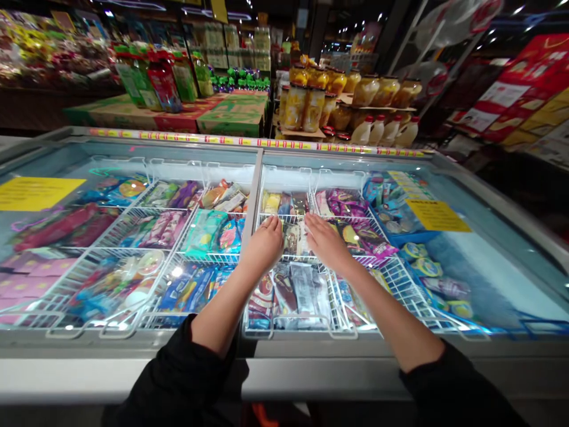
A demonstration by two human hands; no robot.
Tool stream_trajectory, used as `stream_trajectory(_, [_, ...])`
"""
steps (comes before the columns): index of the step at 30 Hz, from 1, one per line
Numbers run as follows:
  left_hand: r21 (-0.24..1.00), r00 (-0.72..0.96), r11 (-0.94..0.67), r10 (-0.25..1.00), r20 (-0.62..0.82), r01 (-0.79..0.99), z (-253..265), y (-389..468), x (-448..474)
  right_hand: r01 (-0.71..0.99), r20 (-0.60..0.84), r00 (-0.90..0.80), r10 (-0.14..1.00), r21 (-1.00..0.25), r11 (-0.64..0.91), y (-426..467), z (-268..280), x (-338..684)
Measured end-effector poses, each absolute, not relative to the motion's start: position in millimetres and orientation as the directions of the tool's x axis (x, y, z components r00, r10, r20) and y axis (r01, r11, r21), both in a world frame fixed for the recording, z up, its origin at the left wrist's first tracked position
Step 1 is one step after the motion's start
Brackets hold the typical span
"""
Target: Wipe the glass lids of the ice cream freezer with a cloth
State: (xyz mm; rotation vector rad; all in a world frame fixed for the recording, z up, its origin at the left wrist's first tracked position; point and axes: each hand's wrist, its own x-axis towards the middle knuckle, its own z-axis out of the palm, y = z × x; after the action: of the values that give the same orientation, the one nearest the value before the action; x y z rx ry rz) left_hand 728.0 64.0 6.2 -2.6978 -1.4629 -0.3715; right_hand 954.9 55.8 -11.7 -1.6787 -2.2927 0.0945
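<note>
My left hand [265, 238] reaches forward over the middle of a chest freezer [284, 350], fingers together and stretched out beside the centre bar [256, 193]. To its right, my right hand [325, 238] points forward with fingers extended. Neither hand shows anything in its grip. Both seem to lie on the clear glass lid, though the contact is hard to make out. Beneath them, white wire baskets [296, 258] hold wrapped ice creams [284, 287]. A teal packet [205, 232] lies left of my left hand, and purple packets [372, 238] lie right of my right hand.
Yellow notices [438, 214] are stuck on the glass at both sides. Behind the freezer's far rim [249, 141] stand bottles [165, 80] on cartons and stacked jars [311, 101]. Red boxes [507, 89] are piled at the far right.
</note>
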Motion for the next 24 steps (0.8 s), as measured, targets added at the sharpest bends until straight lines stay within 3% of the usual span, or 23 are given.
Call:
stream_trajectory(3, [0.058,0.511,-0.535,0.829,0.227,0.843,10.0,62.4,728.7,0.894,0.183,-0.337,0.924,-0.246,0.375,75.6,-10.8,931.8])
stream_trajectory(9, [0.066,0.519,-0.539,0.831,0.199,0.839,14.3,61.9,724.8,0.922,0.123,-0.291,0.949,-0.230,0.312,133.8,10.4,941.6])
stream_trajectory(17, [0.068,0.501,-0.526,0.836,0.222,0.848,14.2,63.1,729.7,0.913,0.194,-0.306,0.932,-0.218,0.345,100.1,-10.8,956.2])
stream_trajectory(24, [0.090,0.496,-0.537,0.821,0.282,0.839,7.4,65.4,726.5,0.890,0.152,-0.358,0.921,-0.242,0.386,125.1,-2.1,921.8])
